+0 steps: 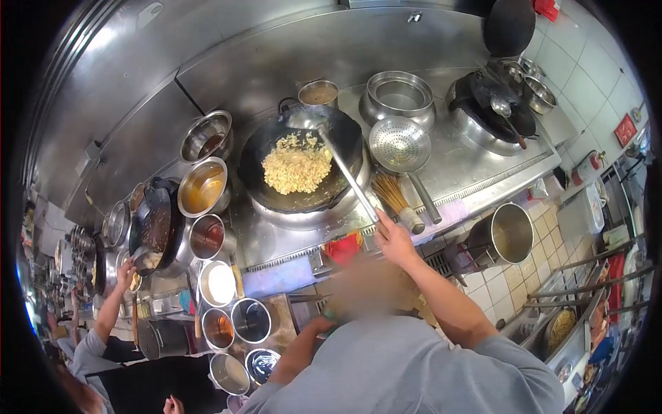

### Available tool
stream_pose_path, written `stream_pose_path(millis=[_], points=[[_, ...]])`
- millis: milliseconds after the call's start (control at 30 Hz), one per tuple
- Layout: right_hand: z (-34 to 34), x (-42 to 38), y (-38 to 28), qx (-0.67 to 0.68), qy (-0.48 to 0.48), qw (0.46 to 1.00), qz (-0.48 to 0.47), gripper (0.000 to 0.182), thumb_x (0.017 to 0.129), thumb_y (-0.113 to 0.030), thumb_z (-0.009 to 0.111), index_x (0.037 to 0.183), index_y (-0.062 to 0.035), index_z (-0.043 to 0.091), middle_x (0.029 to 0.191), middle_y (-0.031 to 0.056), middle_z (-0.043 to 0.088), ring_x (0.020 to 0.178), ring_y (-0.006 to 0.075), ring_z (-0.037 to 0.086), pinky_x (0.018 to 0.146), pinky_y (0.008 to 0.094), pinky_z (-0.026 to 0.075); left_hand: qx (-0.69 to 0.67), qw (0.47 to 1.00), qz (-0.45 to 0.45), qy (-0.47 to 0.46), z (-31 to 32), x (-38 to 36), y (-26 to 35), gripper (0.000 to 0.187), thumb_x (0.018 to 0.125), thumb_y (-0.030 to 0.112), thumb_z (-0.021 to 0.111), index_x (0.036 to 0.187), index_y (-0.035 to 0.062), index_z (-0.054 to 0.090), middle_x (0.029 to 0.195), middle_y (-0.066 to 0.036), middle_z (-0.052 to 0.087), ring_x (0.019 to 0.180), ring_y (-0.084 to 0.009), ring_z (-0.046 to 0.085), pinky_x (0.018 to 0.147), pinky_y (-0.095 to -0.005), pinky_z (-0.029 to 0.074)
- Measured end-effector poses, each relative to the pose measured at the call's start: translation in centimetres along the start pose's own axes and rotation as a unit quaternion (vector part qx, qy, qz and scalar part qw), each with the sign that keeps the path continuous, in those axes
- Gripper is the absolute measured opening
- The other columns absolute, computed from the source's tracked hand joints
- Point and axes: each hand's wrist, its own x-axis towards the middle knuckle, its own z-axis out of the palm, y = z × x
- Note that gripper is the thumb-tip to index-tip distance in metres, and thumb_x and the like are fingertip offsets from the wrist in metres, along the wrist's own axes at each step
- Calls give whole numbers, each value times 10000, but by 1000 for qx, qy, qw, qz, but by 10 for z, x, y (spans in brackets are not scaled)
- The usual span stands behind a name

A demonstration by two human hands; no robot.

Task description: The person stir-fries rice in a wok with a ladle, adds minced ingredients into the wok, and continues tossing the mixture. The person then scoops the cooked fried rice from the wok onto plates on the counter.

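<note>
My right hand (394, 240) is closed around the long handle of a steel ladle (347, 172). The ladle's bowl rests at the far inner side of a black wok (252, 162), above a heap of yellow fried rice (296, 165). The wok sits on a round burner ring. Low in front of my body is my left hand (318, 324), near something green. Its fingers are mostly hidden. Right of the wok lie a perforated strainer (400, 143) and a bamboo brush (393, 193).
Left stand steel bowls of sauce (205, 186) and several round containers (252, 321). A co-worker's hand (125, 274) is at another wok (155, 224). A steel pot (398, 93) stands behind the strainer, a third wok (493, 103) farther right. A tall pot (512, 234) is beyond the counter edge.
</note>
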Motion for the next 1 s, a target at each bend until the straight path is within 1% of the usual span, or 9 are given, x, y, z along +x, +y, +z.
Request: stream_pose_path(millis=[233, 367, 467, 600, 767, 900, 933, 967, 1000], points=[[-85, -12, 75, -176, 120, 976, 42, 617, 830, -104, 568, 1408, -213, 384, 825, 211, 639, 753, 392, 621, 672, 476, 486, 16, 999, 7, -29, -65, -51, 81, 581, 715, 468, 633, 1090, 24, 639, 1114, -218, 633, 1034, -333, 613, 875, -398, 480], [-132, -26, 93, -310, -39, 928, 204, 685, 794, -158, 583, 1428, -270, 348, 900, 151, 662, 797, 332, 655, 717, 442, 528, 115, 987, 45, -98, -94, -72, 117, 494, 743, 408, 632, 1041, 14, 618, 1102, -173, 640, 964, -312, 618, 836, -409, 482], [-113, -37, 129, -267, -3, 942, 205, 203, 763, -166, 607, 940, -119, 696, 899, 131, 689, 821, 298, 675, 706, 423, 544, 166, 978, 92, -89, -103, -34, 136, 485, 751, 404, 630, 1009, -7, 610, 1080, -175, 641, 934, -312, 617, 817, -412, 483], [-107, -62, 112, -237, 27, 956, 170, 542, 834, -217, 567, 1358, -288, 449, 1105, 168, 539, 979, 349, 582, 746, 479, 496, 206, 968, 99, -99, -106, 2, 218, 511, 748, 420, 636, 1030, -5, 609, 1092, -180, 638, 956, -317, 613, 828, -409, 480], [-126, -160, 183, 18, 173, 982, 69, 346, 832, -248, 607, 1136, -85, 631, 983, 177, 651, 878, 309, 643, 748, 423, 515, 273, 946, 120, -124, -80, 8, 294, 544, 743, 440, 643, 1055, -3, 607, 1106, -185, 633, 984, -324, 608, 841, -404, 476], [-150, -339, 369, 563, 370, 721, 158, 191, 857, -184, 575, 963, -42, 647, 795, 90, 661, 592, 185, 613, 526, 325, 500, 326, 927, 129, -136, -56, 2, 339, 570, 739, 456, 648, 1075, -2, 605, 1118, -190, 630, 1007, -330, 604, 851, -401, 472], [-175, -390, 383, 142, 473, 815, 302, 118, 859, -132, 542, 861, -48, 626, 713, 68, 611, 581, 193, 586, 513, 323, 473, 337, 922, 130, -137, -51, -1, 349, 577, 738, 461, 649, 1080, -2, 605, 1121, -191, 629, 1012, -331, 603, 853, -400, 472], [-213, -432, 365, 186, 651, 671, 302, 111, 851, -125, 529, 795, -67, 606, 674, 51, 567, 615, 183, 568, 537, 318, 463, 350, 917, 132, -139, -47, -2, 358, 583, 737, 465, 651, 1085, -1, 605, 1124, -192, 628, 1018, -333, 602, 856, -399, 471], [-264, -472, 349, 511, 742, 394, 181, 116, 840, -134, 549, 739, -86, 582, 677, 48, 566, 650, 162, 555, 560, 304, 459, 361, 913, 132, -140, -43, -4, 367, 590, 736, 469, 652, 1091, -1, 604, 1126, -194, 627, 1024, -334, 602, 859, -398, 470]])
